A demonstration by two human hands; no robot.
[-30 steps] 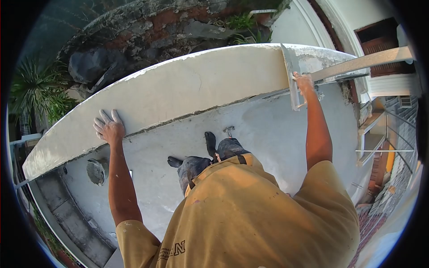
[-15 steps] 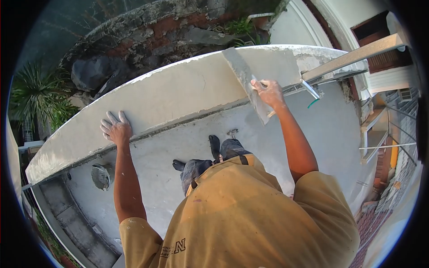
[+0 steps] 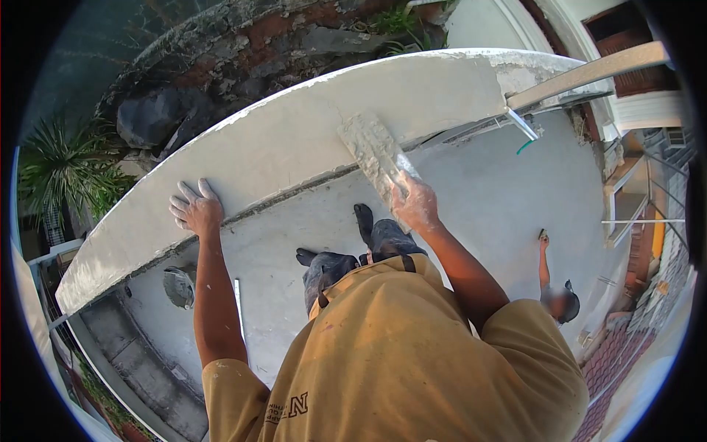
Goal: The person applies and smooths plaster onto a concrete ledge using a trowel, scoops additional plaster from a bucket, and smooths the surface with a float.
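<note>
Fingers spread, my left hand (image 3: 199, 211) lies flat on the pale plastered top of a curved wall (image 3: 272, 147). Grey-white residue coats its fingertips. My right hand (image 3: 416, 203) is closed around a long plastering trowel (image 3: 370, 149), its handle hidden by the hand. Wet grey mortar covers the upturned blade face. The blade's far end is over the wall's top and its near end reaches past the inner edge. Much of the plaster around it looks smooth, while the wall's right end is rougher.
A wooden bar (image 3: 582, 76) crosses the wall's right end, beside a metal tube (image 3: 523, 124). On the lower floor stand a bucket (image 3: 179, 286) and a thin straight strip (image 3: 239, 313). Another person (image 3: 563, 302) reaches up at right. Rocks (image 3: 158, 118) and plants lie beyond the outer edge.
The trowel has moved left and toward me, and its mortar-covered face now shows. My left hand stays on the wall. Another person has come into view at lower right.
</note>
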